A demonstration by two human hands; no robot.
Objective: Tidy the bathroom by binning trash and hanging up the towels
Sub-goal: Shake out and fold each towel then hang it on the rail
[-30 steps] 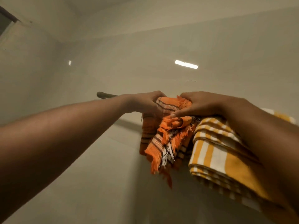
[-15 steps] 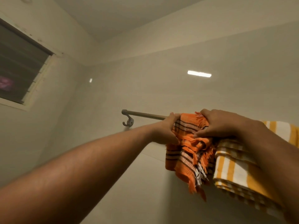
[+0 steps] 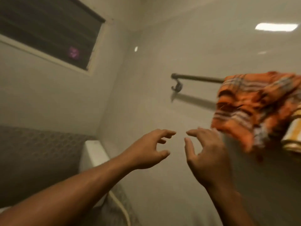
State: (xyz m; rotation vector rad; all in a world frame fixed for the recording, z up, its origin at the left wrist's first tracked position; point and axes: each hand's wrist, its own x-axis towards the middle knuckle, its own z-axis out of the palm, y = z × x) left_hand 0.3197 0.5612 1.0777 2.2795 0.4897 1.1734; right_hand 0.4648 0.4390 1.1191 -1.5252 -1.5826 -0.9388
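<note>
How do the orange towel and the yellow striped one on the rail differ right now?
The orange towel is bunched and crumpled, fringed, with thin dark and pale stripes; the yellow towel shows broad yellow-and-white stripes and neat folds. The orange one is mostly visible; the yellow is largely cut off at the frame edge. Neither hand touches either towel.

We see an orange towel with thin stripes of white and dark brown, hung over a dark metal rail. Just right of it, at the rail's far end, we see a towel in yellow and white stripes. The wall behind the rail is plain pale beige and glossy, with a white patch of reflected light above the rail. Far left of the rail, we see a window that is dark grey with faint horizontal bands, a small purple glow in it, and a cream frame. Below the window the wall carries a grey-brown honeycomb pattern.
</note>
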